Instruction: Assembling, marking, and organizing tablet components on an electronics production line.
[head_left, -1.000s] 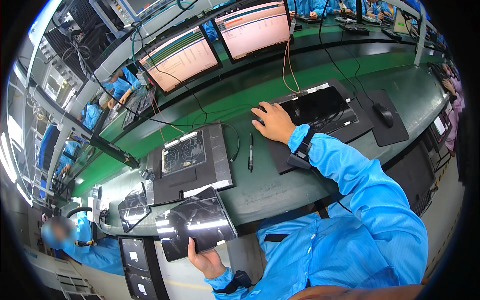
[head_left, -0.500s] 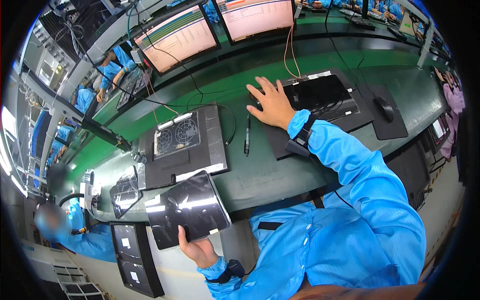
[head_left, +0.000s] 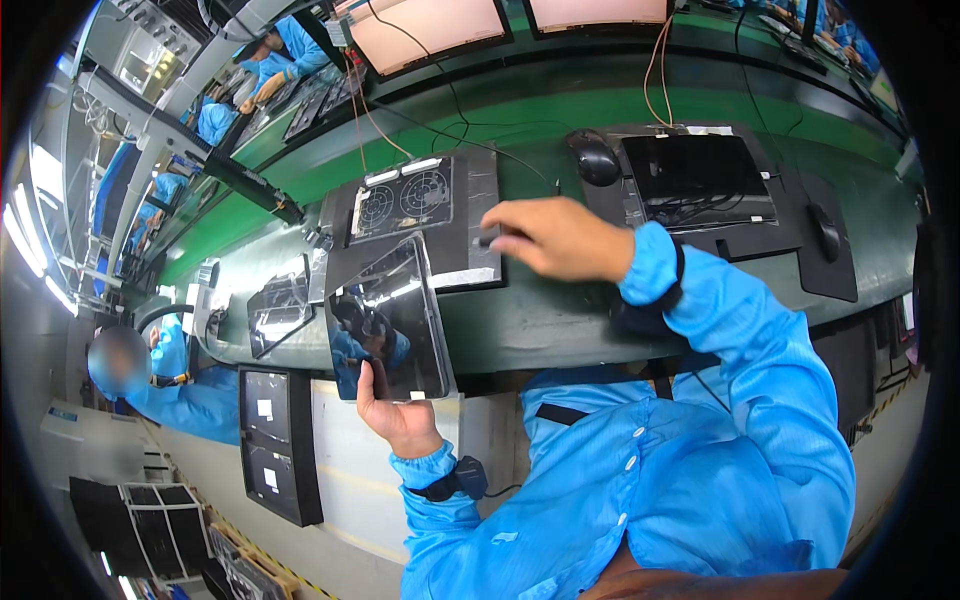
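Observation:
My left hand grips a black tablet by its lower edge, thumb on the glossy screen, which reflects blue sleeves. The tablet is tilted and overlaps the front of a dark fixture board with a clear plate marked with two round patterns. My right hand is closed in a pinch beside the board's right edge. A small dark cable plug shows at its fingertips; the cable behind it is mostly hidden by the hand. The tip of a pen shows just above the hand.
A second tablet lies on a black board at right, with mice either side. A clear-wrapped panel lies at left; a black tray stands below the bench. Monitors are at the back. A co-worker sits at left.
My right hand has left the mouse at the right board and moved left to the fixture, fingers now pinched on the plug. The tablet in my left hand has come nearer the fixture. The view has shifted.

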